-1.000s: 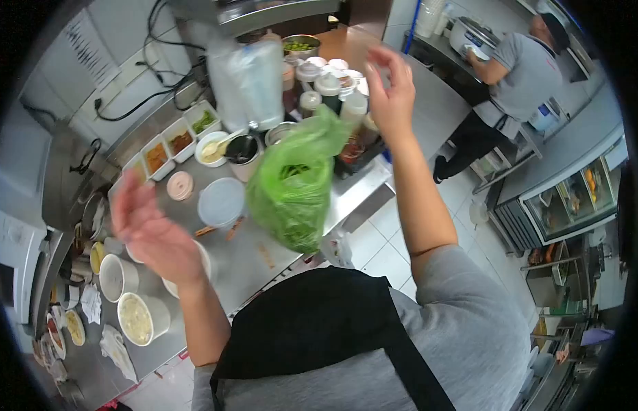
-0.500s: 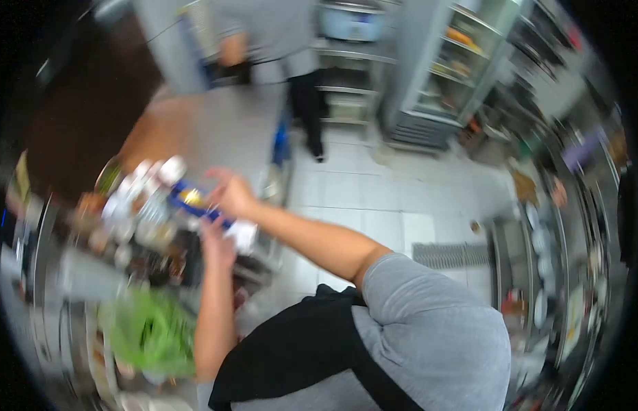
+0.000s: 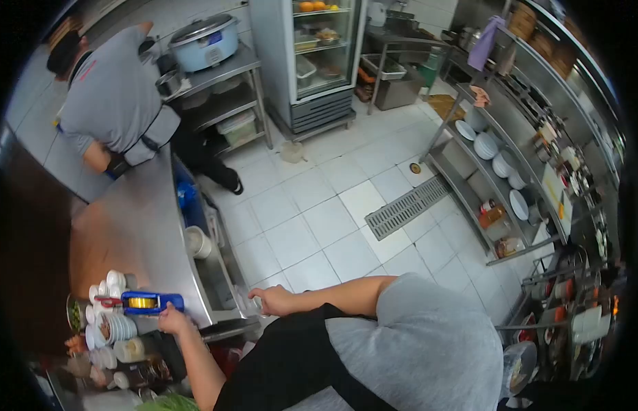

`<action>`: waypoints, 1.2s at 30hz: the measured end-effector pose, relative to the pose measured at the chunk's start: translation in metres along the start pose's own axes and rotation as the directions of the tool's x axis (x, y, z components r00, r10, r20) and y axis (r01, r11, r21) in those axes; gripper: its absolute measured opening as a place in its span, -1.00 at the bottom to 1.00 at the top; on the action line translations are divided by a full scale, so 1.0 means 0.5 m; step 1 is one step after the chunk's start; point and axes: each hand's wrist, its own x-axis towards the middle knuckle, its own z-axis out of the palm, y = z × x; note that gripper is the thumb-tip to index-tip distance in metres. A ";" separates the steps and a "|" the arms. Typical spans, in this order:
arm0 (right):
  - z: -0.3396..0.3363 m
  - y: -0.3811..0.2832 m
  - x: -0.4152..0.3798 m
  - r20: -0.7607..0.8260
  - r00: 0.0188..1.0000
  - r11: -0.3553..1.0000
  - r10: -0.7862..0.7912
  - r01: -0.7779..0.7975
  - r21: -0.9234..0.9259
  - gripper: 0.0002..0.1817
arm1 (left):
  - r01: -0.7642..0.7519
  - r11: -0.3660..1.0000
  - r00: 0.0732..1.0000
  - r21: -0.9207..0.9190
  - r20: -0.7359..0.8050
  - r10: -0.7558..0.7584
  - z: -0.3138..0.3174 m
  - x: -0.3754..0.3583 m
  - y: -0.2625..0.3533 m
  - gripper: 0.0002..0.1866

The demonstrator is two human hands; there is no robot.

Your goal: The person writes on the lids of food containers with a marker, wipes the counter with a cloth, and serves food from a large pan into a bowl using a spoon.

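A blue tape dispenser [image 3: 169, 302] with a roll of yellow tape [image 3: 141, 303] lies at the near end of the steel worktop [image 3: 130, 236]. My left hand [image 3: 174, 320] grips its right end with the fingertips. My right hand [image 3: 272, 300] is apart from it, just past the worktop's right edge, with index finger and thumb spread; nothing clear shows between them. Beside the dispenser are white bottles [image 3: 115, 279], a pile of small white dishes [image 3: 120, 328] and several jars and bottles.
A co-worker [image 3: 117, 96] in a grey shirt bends at the worktop's far end. Beyond stand a blue cooker [image 3: 206, 48] on a steel table and a glass-door fridge [image 3: 322, 65]. Shelves with white plates [image 3: 485, 145] line the right. A drain grate [image 3: 408, 207] crosses the tiled floor.
My right hand has moved away from the tape dispenser, to the right past the worktop edge. The view has turned and sharpened, and the co-worker now bends over the worktop's far end.
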 end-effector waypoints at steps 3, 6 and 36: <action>0.056 0.051 0.050 0.032 0.999 0.999 -0.017 0.016 0.049 -0.45 | -0.034 0.995 0.994 -0.093 0.103 0.043 -0.018 -0.032 0.028 -0.87; 0.022 0.021 0.052 0.094 0.995 0.939 0.033 -0.063 0.338 -0.51 | -0.240 0.951 0.926 -0.197 0.249 0.285 -0.090 -0.132 0.165 -0.84; 1.231 -1.208 -0.462 0.927 0.054 -0.043 -0.371 0.996 -0.075 -0.55 | 0.460 0.878 0.348 0.135 -0.937 -0.038 -1.642 -0.601 -0.443 -0.51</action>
